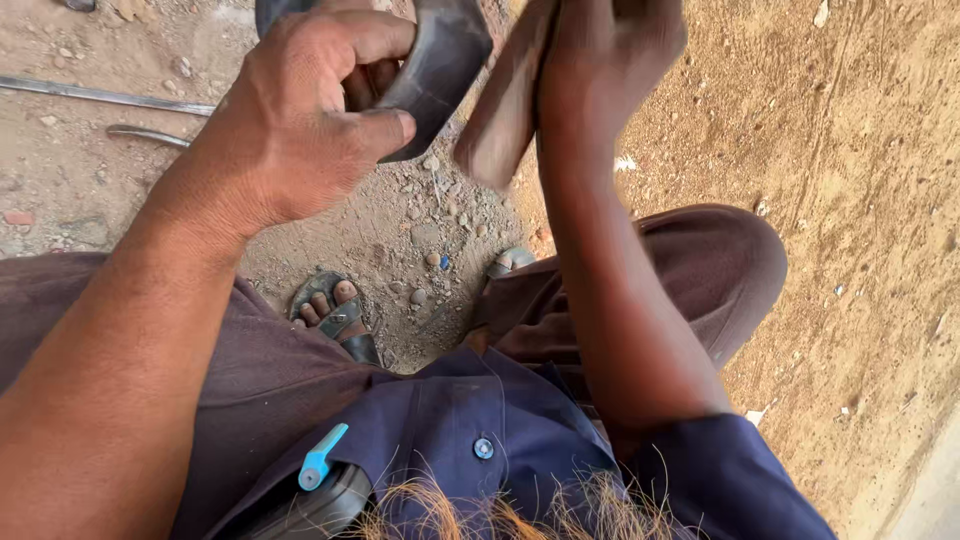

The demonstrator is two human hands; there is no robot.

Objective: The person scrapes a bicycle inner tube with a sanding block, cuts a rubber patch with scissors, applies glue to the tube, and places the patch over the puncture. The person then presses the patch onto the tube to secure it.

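The left hand [300,120] has its fingers clamped on a black rubber tube [435,70], held far above the dirt ground [850,200]. Just to its right, the right hand [610,50] has its fingers wrapped around a blurred wooden piece [500,110].

Bare forearms; navy short-sleeved shirt [500,430] with blue button [483,448]; brown trousers [700,270]; dark open-toed sandals [345,322]; blue clip [320,460] at shirt pocket.
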